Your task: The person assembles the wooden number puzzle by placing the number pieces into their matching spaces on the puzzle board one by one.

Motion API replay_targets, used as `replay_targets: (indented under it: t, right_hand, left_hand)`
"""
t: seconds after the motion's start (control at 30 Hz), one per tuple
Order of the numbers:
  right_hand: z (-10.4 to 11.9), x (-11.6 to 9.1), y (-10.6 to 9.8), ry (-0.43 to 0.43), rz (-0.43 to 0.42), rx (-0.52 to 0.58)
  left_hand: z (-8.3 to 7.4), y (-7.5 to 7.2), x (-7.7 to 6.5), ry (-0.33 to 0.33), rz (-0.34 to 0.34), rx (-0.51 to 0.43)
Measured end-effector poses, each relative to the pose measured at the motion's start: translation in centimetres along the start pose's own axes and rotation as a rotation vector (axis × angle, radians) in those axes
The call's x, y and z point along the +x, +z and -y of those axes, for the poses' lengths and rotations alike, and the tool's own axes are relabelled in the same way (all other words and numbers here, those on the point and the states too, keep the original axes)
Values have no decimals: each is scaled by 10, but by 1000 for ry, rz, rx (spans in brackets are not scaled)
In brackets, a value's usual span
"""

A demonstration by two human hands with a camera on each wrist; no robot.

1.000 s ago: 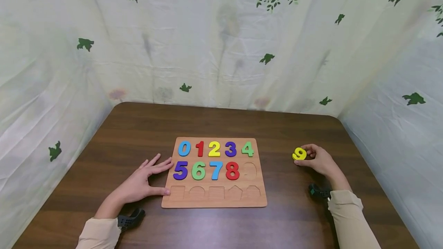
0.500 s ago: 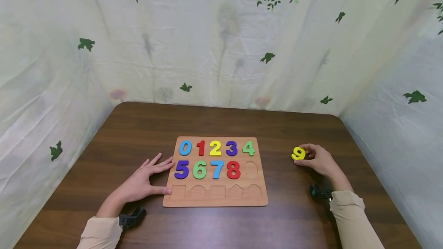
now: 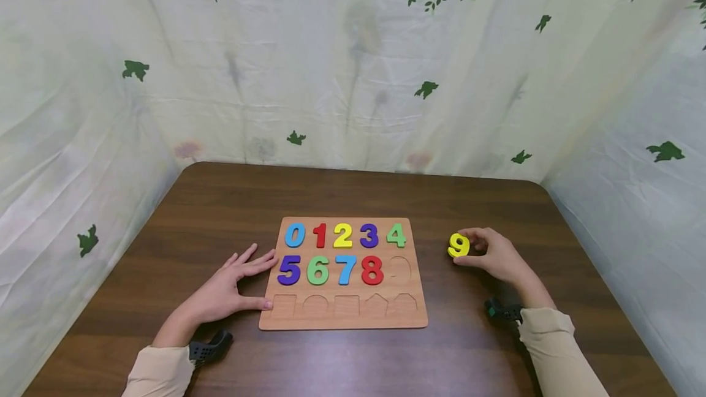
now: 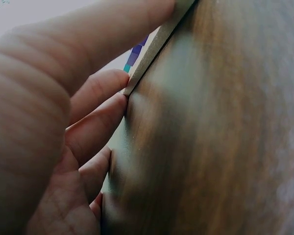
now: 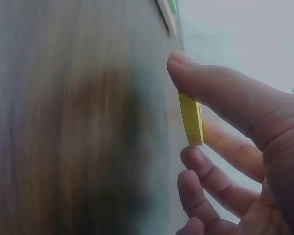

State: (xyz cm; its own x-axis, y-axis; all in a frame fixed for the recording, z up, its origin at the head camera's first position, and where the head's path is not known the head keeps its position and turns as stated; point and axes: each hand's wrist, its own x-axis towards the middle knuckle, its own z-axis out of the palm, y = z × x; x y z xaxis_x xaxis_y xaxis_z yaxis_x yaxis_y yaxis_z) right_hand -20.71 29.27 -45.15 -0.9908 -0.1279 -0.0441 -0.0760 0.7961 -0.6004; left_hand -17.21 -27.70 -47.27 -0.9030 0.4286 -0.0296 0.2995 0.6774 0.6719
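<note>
A wooden number board (image 3: 342, 320) lies on the table with coloured digits 0 to 8 seated in two rows. At the right end of its second row shows a bare recess (image 3: 399, 270). My left hand (image 3: 220, 293) rests spread at the board's left edge, thumb and fingertips touching it; the left wrist view shows the fingertips along that edge. To the right of the board, my right hand (image 3: 499, 256) pinches a yellow number 9 piece (image 3: 459, 245) between thumb and fingers. In the right wrist view the yellow piece (image 5: 191, 120) is seen edge-on, held off the table.
The brown table (image 3: 342, 192) stretches around the board. A row of outlined shape recesses (image 3: 346, 306) runs along the board's near side. A pale curtain (image 3: 331, 66) with green leaf prints hangs behind and at both sides.
My right hand has moved a little left toward the board with the yellow number 9 piece in its fingers. The left hand and the board stay in place.
</note>
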Motion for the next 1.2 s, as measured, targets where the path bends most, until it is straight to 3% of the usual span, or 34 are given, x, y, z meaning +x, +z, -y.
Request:
replay_targets:
  t: [0.47, 1.2]
  right_hand:
    - [46, -3, 27, -156, 48, -26]
    - [75, -6, 56, -161, 164, -20]
  left_hand:
    - [-3, -2, 1, -2, 4, 5]
    - [0, 0, 0, -1, 6, 1]
